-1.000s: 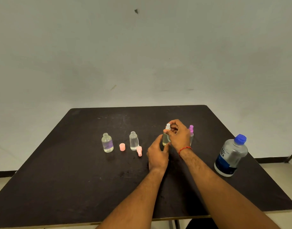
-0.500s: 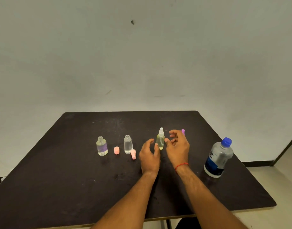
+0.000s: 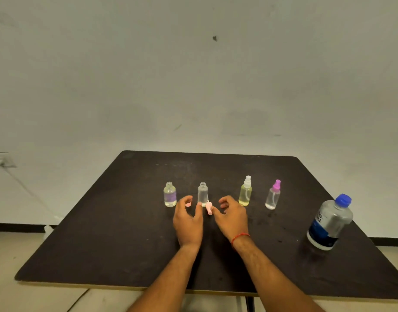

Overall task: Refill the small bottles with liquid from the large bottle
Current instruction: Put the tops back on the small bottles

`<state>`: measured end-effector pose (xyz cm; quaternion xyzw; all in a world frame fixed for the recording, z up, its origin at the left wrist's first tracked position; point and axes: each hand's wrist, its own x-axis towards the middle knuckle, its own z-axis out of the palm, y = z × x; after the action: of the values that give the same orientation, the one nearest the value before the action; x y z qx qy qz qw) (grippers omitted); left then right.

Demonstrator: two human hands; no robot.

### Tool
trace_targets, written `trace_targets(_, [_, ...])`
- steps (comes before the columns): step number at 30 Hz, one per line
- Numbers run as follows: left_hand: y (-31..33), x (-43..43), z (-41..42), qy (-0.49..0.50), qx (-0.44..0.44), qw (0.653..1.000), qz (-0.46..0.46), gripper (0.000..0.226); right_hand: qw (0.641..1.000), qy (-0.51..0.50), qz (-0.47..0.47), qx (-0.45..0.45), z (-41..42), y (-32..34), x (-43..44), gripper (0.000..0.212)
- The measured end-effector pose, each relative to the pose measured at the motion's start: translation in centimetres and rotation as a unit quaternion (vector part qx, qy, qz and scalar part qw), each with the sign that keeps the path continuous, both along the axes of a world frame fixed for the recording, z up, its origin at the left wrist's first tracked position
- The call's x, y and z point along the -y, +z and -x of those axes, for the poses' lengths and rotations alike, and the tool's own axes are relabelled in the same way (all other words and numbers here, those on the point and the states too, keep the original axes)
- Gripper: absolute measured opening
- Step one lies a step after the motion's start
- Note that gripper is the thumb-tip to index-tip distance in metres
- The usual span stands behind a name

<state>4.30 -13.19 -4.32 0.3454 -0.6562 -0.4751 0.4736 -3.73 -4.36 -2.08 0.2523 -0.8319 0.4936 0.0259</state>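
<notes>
Several small bottles stand in a row on the black table [image 3: 126,244]. From the left: an uncapped bottle with a purple label [image 3: 170,194], an uncapped clear bottle [image 3: 202,193], a yellowish bottle with a white spray top [image 3: 245,194], and a clear one with a purple spray top [image 3: 273,195]. A pink spray cap [image 3: 209,208] lies in front of the clear bottle, between my hands. A second pink cap [image 3: 188,204] peeks out behind my left hand [image 3: 188,219]. My right hand [image 3: 231,217] is open beside the cap. The large blue-capped bottle [image 3: 329,222] stands at the right.
A pale wall rises behind the table. The table's front edge runs under my forearms. A wall socket with a cable [image 3: 1,159] is at the far left. Tiled floor shows below the table.
Both hands let go of the yellowish spray bottle, which now stands capped, and moved left to the uncapped clear bottle and the pink cap. The camera view shifted too.
</notes>
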Motion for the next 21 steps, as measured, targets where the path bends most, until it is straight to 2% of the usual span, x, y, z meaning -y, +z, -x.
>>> trace_targets(6, [0.6, 0.8, 1.0, -0.061, 0.071, 0.996, 0.005, 0.057, 0.996, -0.004, -0.079, -0.042, 0.1, -0.8, 2.8, 0.014])
trace_targets(11, [0.5, 1.9, 2.5, -0.073, 0.09, 0.993, -0.005, 0.065, 0.993, -0.026, -0.101, -0.064, 0.5, -1.7, 3.6, 0.015])
trace_targets(14, [0.7, 2.2, 3.3, -0.071, 0.099, 0.993, 0.0, 0.059, 0.994, -0.038, -0.089, -0.054, 0.6, -1.7, 3.3, 0.02])
trace_targets(18, [0.5, 2.5, 3.8, -0.077, 0.097, 0.992, 0.017, 0.029, 0.994, -0.083, -0.057, -0.042, 1.0, -0.6, 2.1, 0.017])
trace_targets(21, [0.2, 2.6, 3.9, -0.078, 0.096, 0.992, 0.024, 0.028, 0.993, -0.106, -0.003, -0.051, 1.0, 1.3, 0.6, 0.015])
